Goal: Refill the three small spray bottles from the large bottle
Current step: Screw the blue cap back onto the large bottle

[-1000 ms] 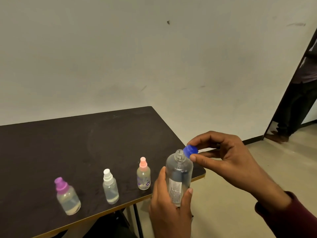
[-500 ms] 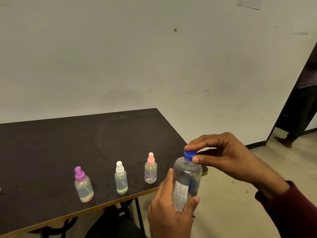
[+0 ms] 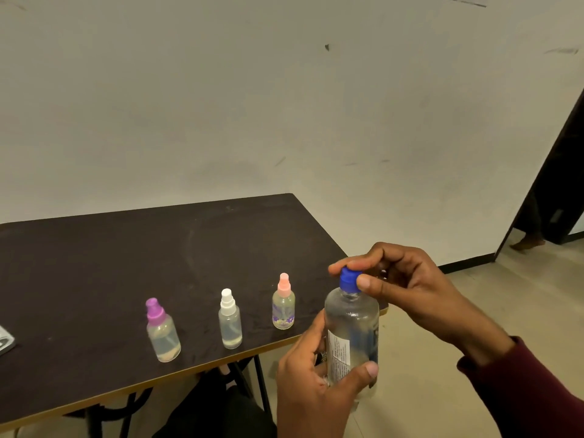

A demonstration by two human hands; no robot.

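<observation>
My left hand (image 3: pixel 311 384) grips the large clear bottle (image 3: pixel 352 333) upright, off the table's right corner. Its blue cap (image 3: pixel 349 279) sits on the neck, pinched between the thumb and fingers of my right hand (image 3: pixel 407 289). Three small spray bottles stand in a row near the front edge of the dark table (image 3: pixel 94 263): a purple-topped one (image 3: pixel 161 331) on the left, a white-topped one (image 3: pixel 230 320) in the middle, a pink-topped one (image 3: pixel 283 303) on the right. All three hold pale liquid and have their tops on.
A grey object (image 3: pixel 4 341) lies at the table's left edge. A bare white wall stands behind the table. At the right a dark doorway (image 3: pixel 556 191) shows a person's foot (image 3: pixel 527 241). Black table legs (image 3: pixel 262 387) show under the front edge.
The blue cap went from beside the open neck onto the large bottle, and my right hand stays on it. The view has shifted, so the small bottles appear further right.
</observation>
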